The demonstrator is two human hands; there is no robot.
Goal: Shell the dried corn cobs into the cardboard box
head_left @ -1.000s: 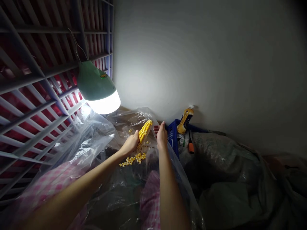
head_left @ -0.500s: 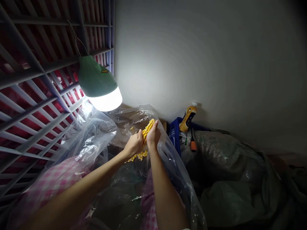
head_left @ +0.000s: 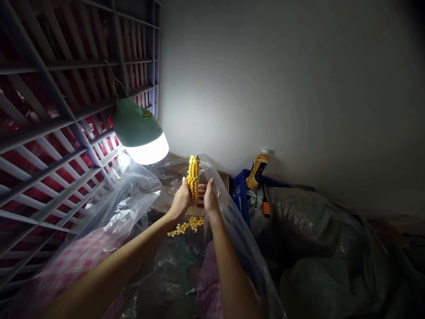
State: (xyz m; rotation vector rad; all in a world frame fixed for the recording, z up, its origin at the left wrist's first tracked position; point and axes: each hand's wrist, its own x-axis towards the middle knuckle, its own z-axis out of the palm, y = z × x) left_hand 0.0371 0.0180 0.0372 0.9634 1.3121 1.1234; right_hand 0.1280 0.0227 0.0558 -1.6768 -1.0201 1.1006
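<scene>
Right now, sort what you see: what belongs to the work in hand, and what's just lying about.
In the work:
- corn cob, held by the left hand
- right hand, open beside it
- loose kernels
- clear plastic under them
- lit lamp, seemingly for light

Apparently just lying about:
- yellow bottle
- blue crate
- orange-ended item

A tapered yellow corn cob (head_left: 193, 179) is held upright in the left hand (head_left: 181, 200), with the right hand (head_left: 210, 200) placed just beside it. Loose yellow kernels (head_left: 195, 223) are scattered below, over clear plastic sheeting (head_left: 141, 190). At left, a green bulb-shaped lamp (head_left: 141, 130) is hung from a grey slatted plastic lattice (head_left: 73, 120); at right, a yellow-labelled plastic bottle (head_left: 256, 172) is tilted by a blue plastic crate (head_left: 241, 195).
</scene>
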